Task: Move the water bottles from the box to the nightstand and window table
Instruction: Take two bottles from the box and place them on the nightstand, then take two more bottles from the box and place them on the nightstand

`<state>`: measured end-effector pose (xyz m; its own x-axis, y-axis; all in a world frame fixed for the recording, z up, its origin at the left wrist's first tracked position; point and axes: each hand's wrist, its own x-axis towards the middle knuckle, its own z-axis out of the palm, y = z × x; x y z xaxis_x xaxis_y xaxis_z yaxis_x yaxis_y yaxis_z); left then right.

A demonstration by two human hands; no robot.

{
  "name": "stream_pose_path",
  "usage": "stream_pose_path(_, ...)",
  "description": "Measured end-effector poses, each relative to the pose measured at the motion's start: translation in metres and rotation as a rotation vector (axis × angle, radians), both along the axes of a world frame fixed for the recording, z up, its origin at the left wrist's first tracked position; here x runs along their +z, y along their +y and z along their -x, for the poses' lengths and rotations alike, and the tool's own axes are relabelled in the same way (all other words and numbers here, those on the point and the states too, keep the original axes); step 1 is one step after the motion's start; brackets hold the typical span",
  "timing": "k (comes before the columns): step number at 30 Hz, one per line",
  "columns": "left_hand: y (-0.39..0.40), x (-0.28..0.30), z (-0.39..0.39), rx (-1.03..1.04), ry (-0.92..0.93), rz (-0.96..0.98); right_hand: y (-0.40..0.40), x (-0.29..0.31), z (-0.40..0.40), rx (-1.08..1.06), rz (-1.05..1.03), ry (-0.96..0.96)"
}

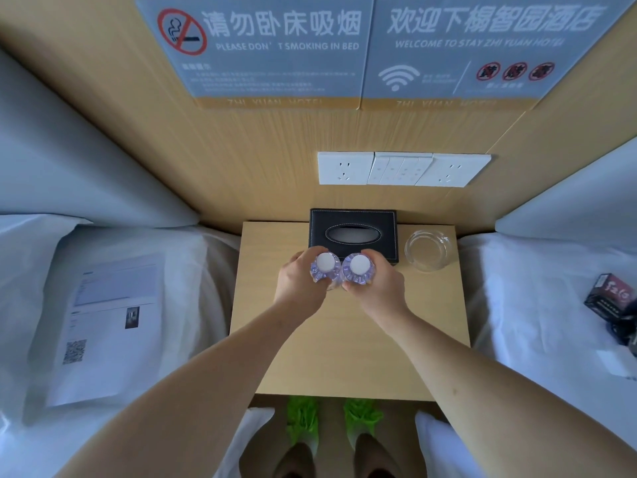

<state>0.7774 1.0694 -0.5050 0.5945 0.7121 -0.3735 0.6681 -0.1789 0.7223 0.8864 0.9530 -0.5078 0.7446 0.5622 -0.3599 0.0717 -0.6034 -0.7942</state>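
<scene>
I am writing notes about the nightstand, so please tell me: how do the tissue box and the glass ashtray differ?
The tissue box is black and opaque; the glass ashtray is clear. The tissue box is rectangular with an oval opening on top; the ashtray is round and open. The tissue box sits just behind the bottles; the ashtray stands to their right. Both rest at the back of the nightstand.

matt wood nightstand (348,339), clear plastic bottles (358,272), glass ashtray (429,250)

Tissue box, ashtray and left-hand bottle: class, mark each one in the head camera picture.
black tissue box (353,219): head view, on its top panel behind the oval slot.
glass ashtray (428,250): head view, on its clear bowl.
left-hand water bottle (325,262): head view, on its white cap.
</scene>
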Motion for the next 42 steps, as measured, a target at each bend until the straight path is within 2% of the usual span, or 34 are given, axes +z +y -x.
stream_pose_path(4,0.000,0.003,0.002,-0.018,-0.006,0.007,0.000,0.003,-0.002,0.024,0.031,0.031)
stream_pose_path(11,0.009,0.033,0.006,-0.055,0.086,-0.044,0.000,0.028,-0.014,0.084,0.125,0.109)
stream_pose_path(17,0.018,0.101,-0.017,-0.105,0.088,-0.080,0.003,0.091,-0.037,0.081,0.126,0.049)
stream_pose_path(23,0.023,0.186,-0.056,-0.235,0.043,-0.244,0.004,0.171,-0.062,0.047,0.083,-0.061)
stream_pose_path(27,0.019,0.232,-0.082,-0.387,-0.047,-0.364,-0.013,0.223,-0.069,-0.022,0.066,-0.191)
stream_pose_path(33,-0.019,0.289,-0.113,-0.684,-0.176,-0.481,-0.071,0.288,-0.063,-0.164,0.159,-0.392)
stream_pose_path(42,-0.161,0.343,-0.130,-1.124,-0.375,-0.540,-0.230,0.351,0.004,-0.552,0.355,-0.505)
